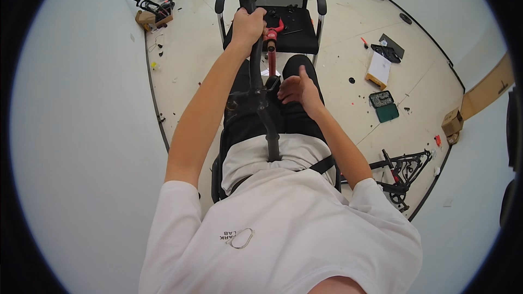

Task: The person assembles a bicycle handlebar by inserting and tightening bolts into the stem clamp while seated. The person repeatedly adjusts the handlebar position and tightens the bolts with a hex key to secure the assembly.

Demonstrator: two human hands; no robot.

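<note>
A black bicycle handlebar [255, 71] stretches away from my belly, its near end resting against my white shirt. My left hand [249, 26] is wrapped round it close to the far end, which pokes out beyond my fist. Just right of the bar, a red tube with a red fitting [272, 35] at its far end stands between my knees; its exact kind I cannot make out. A dark clamp-like part [257, 97] sits at the bar's middle. My right hand [297, 89] hovers over my right thigh beside that part, fingers extended and thumb raised, holding nothing.
An office chair [294, 24] facing me carries several small dark parts on its seat. To the right on the floor lie a white box [378, 69], an open green case [387, 112] and a black bike frame [406, 177]. A cardboard box [159, 20] with parts stands far left.
</note>
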